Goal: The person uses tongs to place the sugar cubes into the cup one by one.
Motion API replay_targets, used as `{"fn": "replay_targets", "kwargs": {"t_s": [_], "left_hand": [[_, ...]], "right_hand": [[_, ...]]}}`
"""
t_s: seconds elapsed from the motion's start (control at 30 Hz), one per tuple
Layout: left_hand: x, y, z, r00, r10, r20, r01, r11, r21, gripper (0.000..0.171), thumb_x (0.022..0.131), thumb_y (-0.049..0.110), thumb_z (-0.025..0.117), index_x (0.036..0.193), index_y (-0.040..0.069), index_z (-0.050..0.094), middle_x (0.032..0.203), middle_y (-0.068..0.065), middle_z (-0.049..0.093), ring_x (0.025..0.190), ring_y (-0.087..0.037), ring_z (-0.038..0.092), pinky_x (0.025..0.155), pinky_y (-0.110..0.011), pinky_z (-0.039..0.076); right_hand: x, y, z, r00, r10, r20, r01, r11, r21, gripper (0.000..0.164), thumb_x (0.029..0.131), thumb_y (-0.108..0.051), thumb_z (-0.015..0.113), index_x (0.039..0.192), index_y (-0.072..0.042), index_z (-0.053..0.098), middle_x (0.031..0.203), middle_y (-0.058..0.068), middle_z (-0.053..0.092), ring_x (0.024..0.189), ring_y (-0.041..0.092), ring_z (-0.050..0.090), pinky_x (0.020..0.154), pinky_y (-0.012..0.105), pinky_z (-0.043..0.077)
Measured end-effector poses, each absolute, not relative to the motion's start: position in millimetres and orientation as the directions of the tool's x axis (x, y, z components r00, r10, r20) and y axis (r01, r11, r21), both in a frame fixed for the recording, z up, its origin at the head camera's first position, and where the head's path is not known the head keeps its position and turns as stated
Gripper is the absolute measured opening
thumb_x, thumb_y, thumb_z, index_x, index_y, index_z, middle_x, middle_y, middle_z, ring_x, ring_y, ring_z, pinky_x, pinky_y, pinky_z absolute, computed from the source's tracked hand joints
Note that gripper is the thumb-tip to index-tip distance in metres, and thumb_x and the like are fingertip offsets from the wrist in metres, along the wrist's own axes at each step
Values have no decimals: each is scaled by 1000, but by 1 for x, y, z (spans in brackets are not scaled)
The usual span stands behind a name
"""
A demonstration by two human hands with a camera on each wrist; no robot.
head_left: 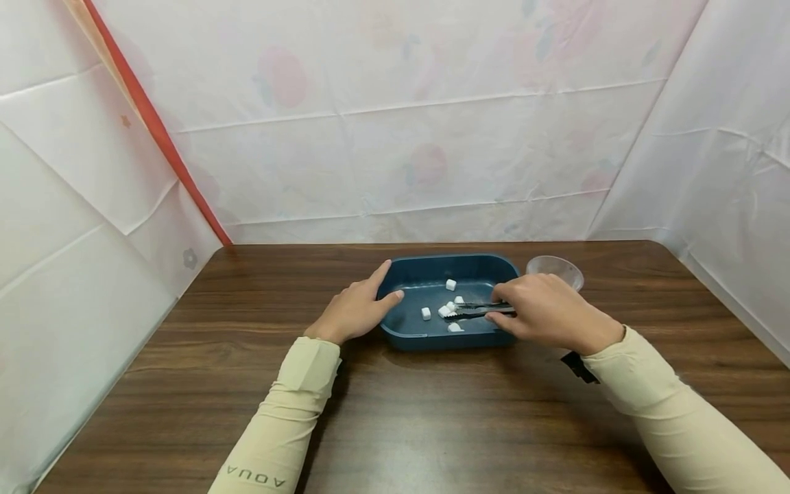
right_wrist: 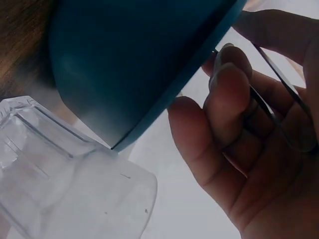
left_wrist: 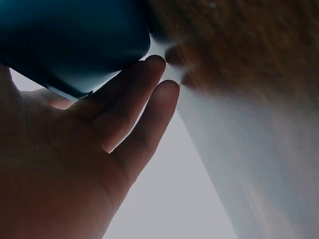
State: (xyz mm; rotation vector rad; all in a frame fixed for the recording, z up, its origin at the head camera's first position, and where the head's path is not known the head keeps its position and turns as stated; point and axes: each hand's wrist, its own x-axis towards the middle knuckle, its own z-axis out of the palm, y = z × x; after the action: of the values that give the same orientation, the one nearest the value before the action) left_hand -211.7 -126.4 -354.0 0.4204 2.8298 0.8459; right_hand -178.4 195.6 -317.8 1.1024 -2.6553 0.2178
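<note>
Black tongs (head_left: 472, 315) sit in the right hand (head_left: 552, 309), thumb on the near arm and fingers on the far one, with their tips inside the blue tray (head_left: 432, 267). Their long axis runs roughly left to right, close to the tray's own length, the toothed ends pointing left and the rear lying under the hand; the head view hides that rear, while the right wrist view shows its bend against the palm. The tips reach a small cluster of white cubes (head_left: 444, 311) near the tray's middle; whether one is pinched is too small to tell. Other white cubes lie apart on the tray floor, and the right hand hides part of the tray's right end. The left hand (head_left: 354, 310) rests at the opposite end, its fingers extended and loose along the outer wall, thumb over the rim; in the dim left wrist view the tray's corner is cut off by the frame. A clear cup (head_left: 558, 269) stands just beyond the right hand, its lower part covered in the head view and its body cropped in the right wrist view. Both pale sleeves (head_left: 642, 384) run out of frame, and a dark object (head_left: 580, 367) beneath the right cuff is hard to identify.
</note>
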Motion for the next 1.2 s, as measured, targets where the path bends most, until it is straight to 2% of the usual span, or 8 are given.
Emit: {"fn": "replay_targets", "kwargs": {"t_s": [0.17,0.43,1.2], "left_hand": [[-212,-127,-355,-948,309,-74,218,801,558,77,101,58,46,163,30,10,157,-10,39,134,-38,47,105,-59,39],[-213,-126,-355,-950,304,-74,214,805,554,76,102,57,46,163,29,10,158,-9,37,136,-37,45,106,-59,38],[-214,-125,-356,-951,300,-69,215,807,550,76,102,54,48,163,26,13,158,-9,37,138,-36,43,108,-59,37]], "right_hand": [[-179,195,-319,-681,-680,272,-713,701,-32,14,90,-27,77,90,-14,73,74,-12,63,56,-2,47,51,26,43],[-180,194,-320,-687,-679,259,-708,706,-28,13,91,-25,75,82,-20,68,67,-16,54,53,-1,42,48,25,38],[-179,193,-321,-696,-670,258,-696,718,-11,15,89,-23,77,79,-20,65,64,-17,50,52,0,41,46,25,36]]}}
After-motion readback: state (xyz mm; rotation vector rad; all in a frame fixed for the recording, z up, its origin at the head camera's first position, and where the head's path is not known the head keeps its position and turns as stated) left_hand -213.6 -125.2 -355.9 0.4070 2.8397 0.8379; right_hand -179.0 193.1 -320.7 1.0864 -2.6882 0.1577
